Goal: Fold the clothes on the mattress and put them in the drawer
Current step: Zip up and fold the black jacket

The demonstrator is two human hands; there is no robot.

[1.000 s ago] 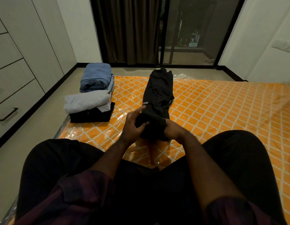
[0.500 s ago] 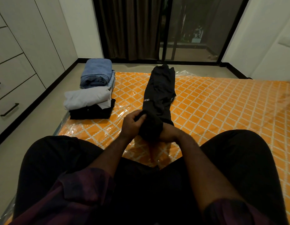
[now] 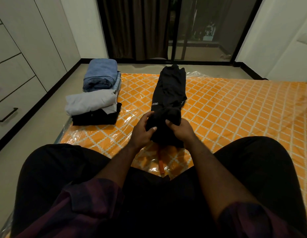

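Observation:
A long black garment (image 3: 170,90) with white lettering lies stretched away from me on the orange patterned mattress (image 3: 235,107). Its near end is bunched into a roll. My left hand (image 3: 142,129) grips the roll's left side with the thumb over the cloth. My right hand (image 3: 181,128) grips its right side, fingers curled into the fabric. At the mattress's left edge sits a stack of folded clothes: blue jeans (image 3: 99,75) at the back, a light grey garment (image 3: 91,103) on a black one (image 3: 96,118).
White drawers with black handles (image 3: 7,115) line the left wall, all closed. A strip of bare floor (image 3: 37,127) separates them from the mattress. Dark curtain and glass door (image 3: 192,30) stand at the far end. My crossed legs in black trousers fill the foreground.
The rolled near end of the black garment has grown slightly as both hands turned it forward. My fingers have shifted their hold on the roll. The folded stack has stayed put.

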